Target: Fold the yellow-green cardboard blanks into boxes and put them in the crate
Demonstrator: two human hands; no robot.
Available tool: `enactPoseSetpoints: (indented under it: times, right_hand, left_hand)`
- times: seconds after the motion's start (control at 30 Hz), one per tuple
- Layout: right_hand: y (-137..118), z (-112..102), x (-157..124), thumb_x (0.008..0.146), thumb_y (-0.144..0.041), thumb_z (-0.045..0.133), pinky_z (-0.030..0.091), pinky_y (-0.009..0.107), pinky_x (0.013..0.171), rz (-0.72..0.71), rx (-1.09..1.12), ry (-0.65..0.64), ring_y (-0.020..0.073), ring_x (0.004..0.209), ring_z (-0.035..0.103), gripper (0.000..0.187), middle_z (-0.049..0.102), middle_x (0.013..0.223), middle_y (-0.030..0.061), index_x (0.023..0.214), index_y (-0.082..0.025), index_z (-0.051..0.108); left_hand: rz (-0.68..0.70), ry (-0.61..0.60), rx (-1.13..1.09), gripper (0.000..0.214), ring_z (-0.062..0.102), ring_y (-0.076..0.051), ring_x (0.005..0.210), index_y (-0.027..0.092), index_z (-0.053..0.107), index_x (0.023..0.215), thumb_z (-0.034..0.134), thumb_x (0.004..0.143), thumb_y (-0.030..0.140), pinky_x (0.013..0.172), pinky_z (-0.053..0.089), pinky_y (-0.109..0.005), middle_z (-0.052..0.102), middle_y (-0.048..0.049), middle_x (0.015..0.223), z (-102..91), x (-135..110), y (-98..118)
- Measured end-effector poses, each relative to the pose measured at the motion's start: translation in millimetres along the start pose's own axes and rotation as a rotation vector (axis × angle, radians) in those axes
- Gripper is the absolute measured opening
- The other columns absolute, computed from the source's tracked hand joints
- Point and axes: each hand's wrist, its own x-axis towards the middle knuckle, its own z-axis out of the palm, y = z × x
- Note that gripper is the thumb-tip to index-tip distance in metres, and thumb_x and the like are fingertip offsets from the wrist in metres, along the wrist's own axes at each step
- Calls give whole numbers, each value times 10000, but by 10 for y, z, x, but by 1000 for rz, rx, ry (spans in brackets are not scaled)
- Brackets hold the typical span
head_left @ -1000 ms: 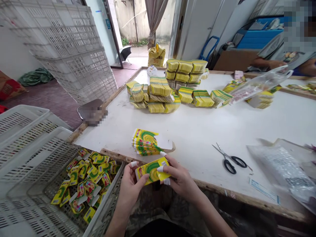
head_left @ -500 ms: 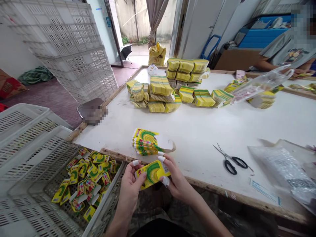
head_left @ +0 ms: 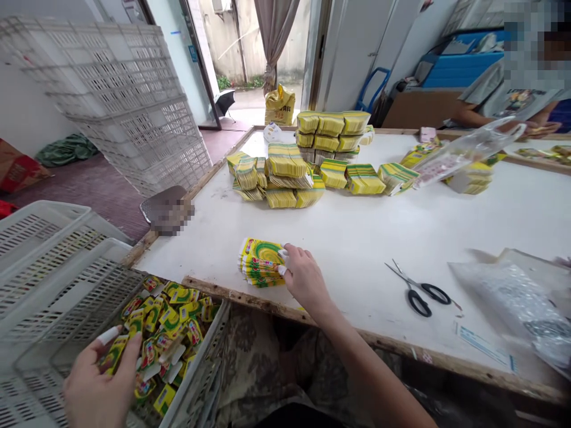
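My left hand [head_left: 100, 380] is over the plastic basket [head_left: 196, 371] at the lower left. Its thumb and forefinger are spread apart, with small yellow-green cartons [head_left: 169, 318] heaped below and between them. White tape wraps a fingertip. On the table, my right hand [head_left: 306, 276] closes its taped fingertips on the right end of a flattened carton in a fanned stack of flattened cartons [head_left: 261, 261]. The stack lies near the table's front edge, printed yellow and green with red lettering. My fingers hide its right end.
Bundles of flat cartons [head_left: 288, 160] are piled at the back of the white table [head_left: 357, 238]. Black-handled scissors [head_left: 419, 291] and a clear plastic bag [head_left: 513, 309] lie at right. Stacked crates [head_left: 129, 89] rise at left. A person [head_left: 499, 101] sits across the table.
My left hand has moved from the table edge down-left over the basket; the carton both hands held is no longer between them. My right hand has moved up onto the stack.
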Motion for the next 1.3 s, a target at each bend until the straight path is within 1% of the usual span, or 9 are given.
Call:
enactPoseSetpoints:
  times: [0.2, 0.37, 0.47, 0.6, 0.7, 0.87, 1.13, 1.2, 1.3]
  right_hand:
    - [-6, 75, 110, 718, 6, 516, 435, 432, 855, 27, -3, -34, 274, 942, 552, 419, 615, 995, 118, 1098, -167, 540]
    - [-145, 41, -200, 726, -41, 552, 492, 266, 678, -6, 215, -101, 149, 718, 578, 492, 554, 862, -3, 1165, -203, 401]
    - [-303, 98, -537, 686, -33, 552, 465, 225, 623, 49, 668, -272, 122, 703, 555, 514, 540, 865, -22, 1140, -232, 416]
    - [-480, 139, -861, 676, -103, 659, 417, 239, 685, 229, 1135, -474, 122, 764, 508, 474, 540, 874, -30, 1088, -226, 459]
    - [-500, 142, -917, 614, -133, 753, 368, 225, 648, 321, 1146, -549, 122, 756, 454, 538, 509, 838, -46, 1078, -213, 493]
    - [-310, 166, -845, 691, -177, 718, 318, 223, 580, 283, 977, -408, 114, 658, 403, 338, 462, 736, -66, 967, -211, 526]
    - [-63, -41, -786, 838, -184, 563, 383, 247, 622, 100, 694, -316, 143, 682, 488, 13, 558, 747, -11, 827, -188, 570]
    - [-15, -148, -766, 835, -131, 538, 390, 251, 635, 20, 563, -279, 152, 703, 509, 81, 577, 767, 4, 822, -186, 597]
    - [28, -339, -721, 802, 2, 452, 409, 258, 680, -188, 356, -326, 168, 777, 548, 291, 613, 817, 27, 868, -196, 654]
  left_hand:
    - [-100, -373, -507, 500, 652, -227, 877, 192, 663, 921, 781, 564, 521, 759, 529, -311, 713, -51, 948, 511, -482, 210]
    - [-206, -611, -1111, 633, 632, -226, 989, 211, 639, 1079, 816, 578, 556, 814, 538, -309, 691, -81, 1076, 876, -930, 629]
    - [-285, -593, -1347, 726, 639, -244, 930, 220, 663, 1001, 686, 537, 777, 781, 552, -339, 689, -66, 971, 917, -1127, 902]
    - [-411, -501, -1510, 676, 581, -173, 623, 179, 652, 777, 563, 598, 825, 584, 522, -291, 601, -27, 686, 890, -1213, 1158]
    - [-425, -538, -1502, 684, 511, -130, 540, 180, 615, 682, 610, 521, 845, 508, 479, -241, 517, 14, 593, 913, -1218, 1178]
    - [-407, -646, -1371, 781, 636, -233, 750, 205, 679, 845, 640, 426, 863, 604, 547, -301, 625, -19, 697, 994, -1260, 988]
    - [-265, -635, -1167, 219, 677, -134, 752, 218, 723, 876, 770, 734, 378, 724, 542, -209, 743, 18, 810, 1046, -1204, 693]
    - [-230, -729, -1129, 266, 694, -173, 796, 200, 745, 860, 788, 702, 410, 779, 547, -248, 762, -21, 837, 1010, -1120, 668]
    - [-150, -915, -1072, 667, 668, -311, 1013, 156, 751, 996, 679, 636, 713, 916, 517, -374, 742, -146, 1053, 898, -940, 670]
